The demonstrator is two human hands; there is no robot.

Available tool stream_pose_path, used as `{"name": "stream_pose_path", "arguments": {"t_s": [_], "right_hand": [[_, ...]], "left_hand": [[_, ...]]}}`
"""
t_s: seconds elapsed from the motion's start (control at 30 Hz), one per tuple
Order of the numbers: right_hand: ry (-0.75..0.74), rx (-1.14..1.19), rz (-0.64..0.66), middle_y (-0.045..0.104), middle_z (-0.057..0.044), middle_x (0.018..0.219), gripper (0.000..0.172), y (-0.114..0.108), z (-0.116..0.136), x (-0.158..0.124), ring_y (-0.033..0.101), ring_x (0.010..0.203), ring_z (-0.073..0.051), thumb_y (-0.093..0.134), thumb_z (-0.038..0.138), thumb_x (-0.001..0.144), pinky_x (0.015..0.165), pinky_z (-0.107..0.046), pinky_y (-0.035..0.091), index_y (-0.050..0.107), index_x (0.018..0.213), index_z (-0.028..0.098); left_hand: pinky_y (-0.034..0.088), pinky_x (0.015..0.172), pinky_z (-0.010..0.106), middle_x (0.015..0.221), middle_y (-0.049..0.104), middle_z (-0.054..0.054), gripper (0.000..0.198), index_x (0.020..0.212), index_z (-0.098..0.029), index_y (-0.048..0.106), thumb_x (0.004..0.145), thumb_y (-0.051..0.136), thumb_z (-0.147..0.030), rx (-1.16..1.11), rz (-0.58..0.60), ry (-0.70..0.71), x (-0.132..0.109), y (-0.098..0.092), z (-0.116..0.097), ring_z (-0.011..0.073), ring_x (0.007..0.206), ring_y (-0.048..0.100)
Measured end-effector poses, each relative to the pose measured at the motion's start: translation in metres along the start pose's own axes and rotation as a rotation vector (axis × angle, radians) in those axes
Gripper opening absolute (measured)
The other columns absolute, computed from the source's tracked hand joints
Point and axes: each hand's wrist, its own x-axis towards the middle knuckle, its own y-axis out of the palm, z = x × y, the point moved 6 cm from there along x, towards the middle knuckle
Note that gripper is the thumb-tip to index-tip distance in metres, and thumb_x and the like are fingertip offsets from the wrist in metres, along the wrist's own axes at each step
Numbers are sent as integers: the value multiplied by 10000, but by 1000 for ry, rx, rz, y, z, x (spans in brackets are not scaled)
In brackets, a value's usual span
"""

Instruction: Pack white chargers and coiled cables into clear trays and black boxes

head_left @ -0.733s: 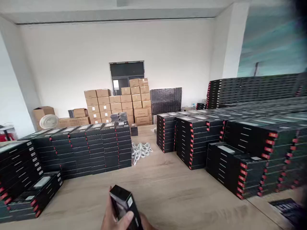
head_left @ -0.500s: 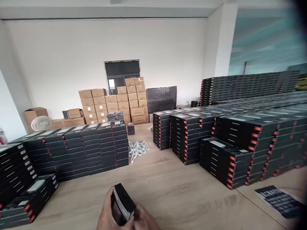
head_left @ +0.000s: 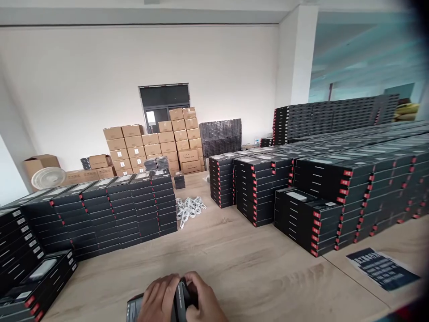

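Observation:
At the bottom edge of the head view both hands close around a small black box (head_left: 181,298). My left hand (head_left: 160,298) wraps its fingers over the box's left side. Pressed against the right side is my right hand (head_left: 204,300), fingers curled. A dark flat piece (head_left: 134,307) juts out left of the left hand; I cannot tell if it belongs to the box. The hands hover just above a long wooden table (head_left: 241,264).
Stacks of black boxes with red tabs stand on the left (head_left: 110,214) and on the right (head_left: 308,192). A bundle of white cables (head_left: 188,209) lies between them. A dark leaflet (head_left: 382,267) lies at the right. Brown cartons (head_left: 157,143) and a fan (head_left: 48,177) stand by the far wall.
The black box was held upright in my left hand; now it sits lower and both hands cover it. The view has shifted to the right.

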Motion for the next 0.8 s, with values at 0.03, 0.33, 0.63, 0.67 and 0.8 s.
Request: {"name": "stream_pose_path", "arguments": {"t_s": [0.03, 0.33, 0.63, 0.67, 0.8], "right_hand": [[-5, -12, -32, 655, 3, 794, 458, -3, -1, 0, 612, 745, -161, 461, 41, 579, 682, -226, 474, 606, 980, 207], [-293, -412, -25, 462, -49, 1440, 271, -2, 6, -1, 357, 1349, -298, 510, 125, 777, 1107, -480, 284, 706, 914, 251], [154, 320, -107, 605, -77, 1253, 271, -7, -42, 33, 583, 1119, -276, 703, 443, 671, 887, -379, 478, 576, 750, 217], [219, 383, -111, 652, -74, 1155, 295, -14, -49, 39, 639, 999, -249, 674, 479, 690, 785, -349, 511, 563, 780, 221], [376, 366, -39, 710, -49, 783, 307, -44, -69, 59, 673, 690, -185, 617, 489, 738, 570, -268, 499, 604, 839, 199]], "left_hand": [[417, 960, 419, 1224, 648, 117, 617, 1314, -231, 493, 725, 639, -345, -17, 19, -17, -1, -1, 2, 318, 1114, 595], [382, 954, 455, 1285, 597, 132, 704, 1353, -207, 399, 670, 568, -227, 234, -140, -78, 0, -7, 7, 326, 1155, 542], [285, 1057, 426, 1334, 548, 163, 791, 1326, -100, 444, 543, 543, -157, 411, 64, -217, 10, -19, 32, 299, 1232, 468], [268, 1070, 427, 1352, 535, 162, 793, 1335, -95, 444, 551, 540, -164, 434, 117, -268, 8, -21, 43, 295, 1250, 456], [225, 1105, 443, 1427, 475, 155, 854, 1387, -96, 411, 549, 545, -193, 474, 317, -487, -6, -27, 97, 301, 1318, 400]]}}
